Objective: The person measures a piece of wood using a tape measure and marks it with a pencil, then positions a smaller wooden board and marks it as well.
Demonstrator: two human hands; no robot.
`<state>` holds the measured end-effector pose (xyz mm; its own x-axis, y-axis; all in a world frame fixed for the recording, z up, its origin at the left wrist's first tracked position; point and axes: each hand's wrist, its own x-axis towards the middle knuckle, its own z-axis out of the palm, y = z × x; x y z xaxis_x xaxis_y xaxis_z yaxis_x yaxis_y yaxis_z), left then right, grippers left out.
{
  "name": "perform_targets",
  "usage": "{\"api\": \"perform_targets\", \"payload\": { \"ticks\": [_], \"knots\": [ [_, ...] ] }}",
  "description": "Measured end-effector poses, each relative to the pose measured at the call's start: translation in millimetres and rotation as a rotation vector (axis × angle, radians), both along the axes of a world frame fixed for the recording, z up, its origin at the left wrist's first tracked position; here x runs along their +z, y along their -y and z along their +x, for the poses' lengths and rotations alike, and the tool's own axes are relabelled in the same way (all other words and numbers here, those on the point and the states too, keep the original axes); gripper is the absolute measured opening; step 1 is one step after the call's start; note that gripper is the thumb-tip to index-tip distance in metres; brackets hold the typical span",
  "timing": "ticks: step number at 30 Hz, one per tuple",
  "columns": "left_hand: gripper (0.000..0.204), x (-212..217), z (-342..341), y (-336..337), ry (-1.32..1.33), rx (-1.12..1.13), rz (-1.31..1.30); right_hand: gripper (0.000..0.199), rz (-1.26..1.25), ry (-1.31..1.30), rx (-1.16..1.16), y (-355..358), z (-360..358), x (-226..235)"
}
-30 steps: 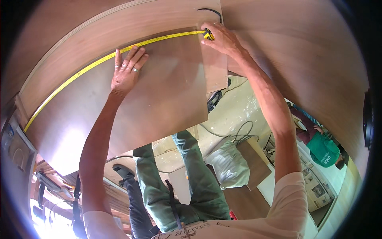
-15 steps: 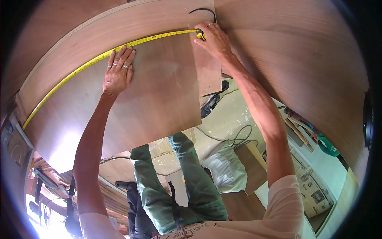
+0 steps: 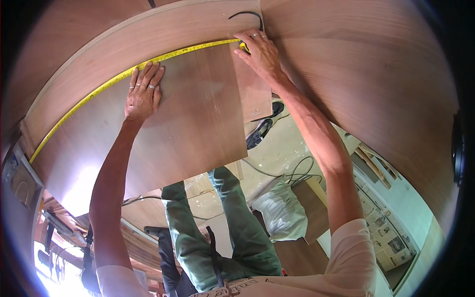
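A yellow tape measure blade (image 3: 106, 85) runs in a curve from the far left across a brown wood-grain board (image 3: 193, 109). My left hand (image 3: 141, 99) lies flat on the board, fingers stretched out, with its fingertips touching the blade. At the blade's right end, my right hand (image 3: 261, 54) is closed around the tape measure case (image 3: 244, 47), which is black and yellow and mostly hidden by the fingers. The blade lies along the board's far edge, where a paler wooden panel (image 3: 188, 22) begins.
A large wood panel (image 3: 356, 64) stands at the right. A thin black cable (image 3: 247, 13) pokes out by the far corner. On the floor are a pair of dark shoes (image 3: 260, 132), a white sack (image 3: 282, 210) and a coiled grey cable (image 3: 302, 171). Newspaper (image 3: 383, 227) lies at right.
Both hands appear slightly farther left in the view, along with the board. The left fingers still rest at the blade, and the right hand keeps hold of the tape measure.
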<state>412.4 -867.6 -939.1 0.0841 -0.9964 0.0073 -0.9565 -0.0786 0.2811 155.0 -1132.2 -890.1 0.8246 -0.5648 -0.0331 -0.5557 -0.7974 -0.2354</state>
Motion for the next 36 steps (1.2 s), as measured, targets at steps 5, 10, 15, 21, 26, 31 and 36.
{"api": "perform_targets", "payload": {
  "ticks": [5,10,15,21,26,31,36],
  "knots": [
    [0.055,-3,1,1,-0.008,0.012,0.004,0.053,0.032,0.084,0.026,2,-4,-4],
    [0.056,-3,1,1,0.032,0.001,0.038,0.056,0.074,0.076,0.057,7,-7,-9],
    [0.057,-4,1,0,0.012,-0.002,0.021,0.058,0.152,0.088,0.039,7,-9,-9],
    [0.057,-1,1,0,0.003,0.002,0.01,0.06,0.053,0.04,0.03,1,-5,-5],
    [0.055,-2,2,0,-0.015,0.011,0.012,0.049,0.083,0.22,-0.079,-17,24,88],
    [0.055,-3,1,-2,-0.016,0.018,0.04,0.032,0.373,0.738,-0.29,-73,11,287],
    [0.056,0,2,0,0.015,0.008,0.074,0.028,0.328,0.785,0.149,-103,21,351]
  ]
}}
